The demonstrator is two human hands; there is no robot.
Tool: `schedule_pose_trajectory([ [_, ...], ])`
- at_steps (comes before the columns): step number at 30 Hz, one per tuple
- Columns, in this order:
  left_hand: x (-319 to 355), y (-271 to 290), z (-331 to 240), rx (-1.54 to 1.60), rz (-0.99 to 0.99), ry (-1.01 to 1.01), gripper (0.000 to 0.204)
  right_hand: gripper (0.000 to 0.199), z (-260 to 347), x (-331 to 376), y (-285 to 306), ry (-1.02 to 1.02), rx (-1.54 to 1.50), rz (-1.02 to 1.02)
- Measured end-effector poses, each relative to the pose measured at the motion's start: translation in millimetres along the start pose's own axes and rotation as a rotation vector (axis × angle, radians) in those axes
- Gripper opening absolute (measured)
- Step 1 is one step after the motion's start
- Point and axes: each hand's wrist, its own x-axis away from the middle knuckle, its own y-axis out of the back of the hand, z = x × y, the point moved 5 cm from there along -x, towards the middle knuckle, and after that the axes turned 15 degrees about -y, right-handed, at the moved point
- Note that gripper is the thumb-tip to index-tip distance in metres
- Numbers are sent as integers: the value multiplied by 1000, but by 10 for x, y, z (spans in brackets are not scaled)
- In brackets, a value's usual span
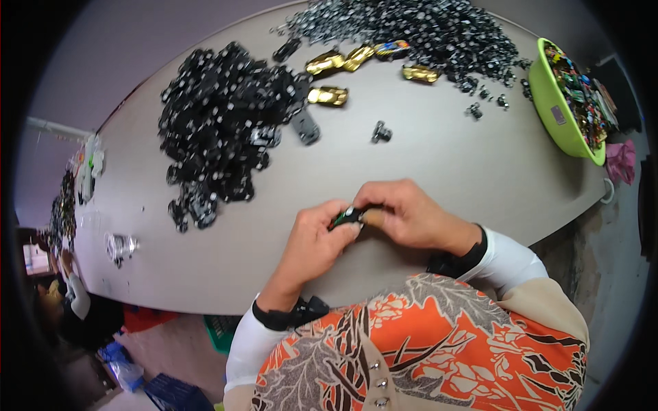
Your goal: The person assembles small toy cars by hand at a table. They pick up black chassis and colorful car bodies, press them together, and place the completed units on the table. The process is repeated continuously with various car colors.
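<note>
Black parts [226, 123] are lying heaped on the table [308, 175], seemingly for easy reach, while the left hand [317, 235] is pinching a small dark piece [349, 216] over the near side and the right hand [411, 216], its grip closed too, is probably steadying the other end.

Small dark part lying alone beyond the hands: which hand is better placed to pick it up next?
Probably the right hand: it lies closer to the small dark part than the left hand. Both hands grip the black-and-green piece, so the right would likely need to let go first.
</note>
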Motion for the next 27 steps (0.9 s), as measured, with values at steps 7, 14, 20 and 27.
schedule_pose_trajectory([
  [7, 207, 121, -67, 350, -84, 145, 27, 20, -8, -68, 222, -180, -245, -28],
  [14, 995, 422, -26, 433, -204, 13, 31, 10, -94, -284, 1000, 78, 318, -563],
  [20, 2353, 769, 242, 278, -555, 185, 30, 7, -96, -618, 1668, 141, 754, -827],
  [27, 2561, 1014, -41, -319, -662, 229, 16, 16, -88, -785, 1480, -16, 667, -597],
])
